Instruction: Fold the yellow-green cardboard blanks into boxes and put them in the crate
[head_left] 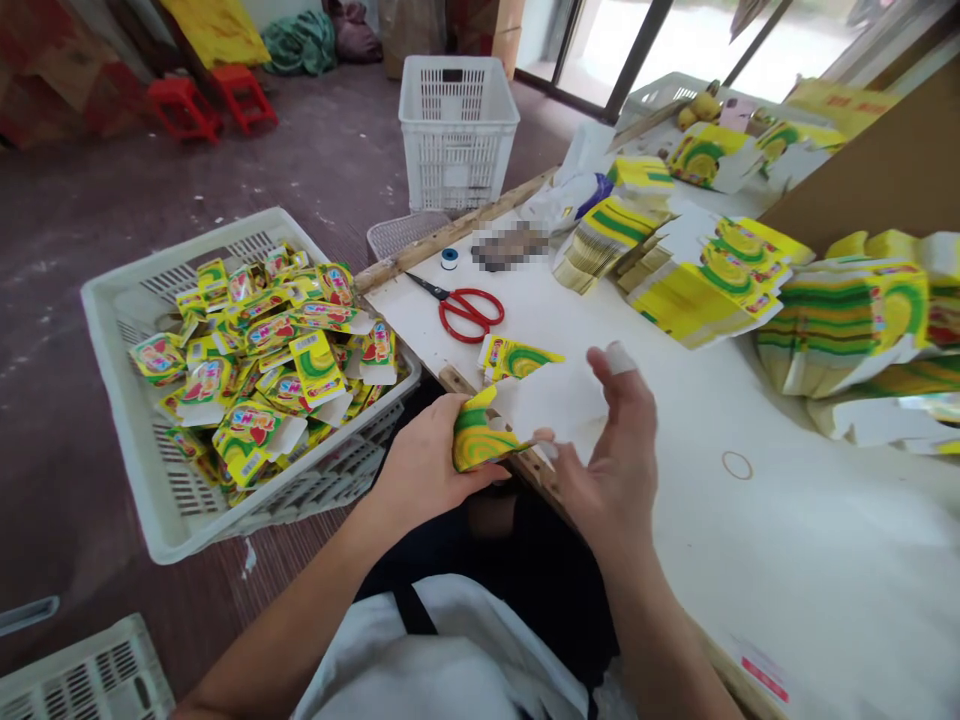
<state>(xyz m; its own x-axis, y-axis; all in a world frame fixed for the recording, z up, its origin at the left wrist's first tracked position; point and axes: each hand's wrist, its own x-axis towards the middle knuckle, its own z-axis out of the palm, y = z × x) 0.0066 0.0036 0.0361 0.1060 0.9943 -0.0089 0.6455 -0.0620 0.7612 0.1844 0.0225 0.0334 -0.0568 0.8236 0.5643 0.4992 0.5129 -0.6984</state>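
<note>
My left hand (431, 455) is closed around a small yellow-and-green carton (480, 435), whose long white flap spreads towards the right. My right hand (619, 450) is beside that flap, thumb close to the carton's edge and forefinger raised apart. White coverings show on its thumb and forefinger. Whether the thumb touches the carton is hard to tell. Just beyond the held carton, another printed carton piece (525, 358) lies on the white table (750, 560). Red-handled scissors (469, 312) rest farther back, near a small blue-and-white spool (449, 259).
To the left, a white plastic crate (157, 510) is heaped with folded cartons (270, 340). Stacks of flat cartons (697, 280) stand along the table's right side. A rubber band (737, 465) lies on the tabletop. Another white crate (459, 130) and red stools (184, 108) stand behind.
</note>
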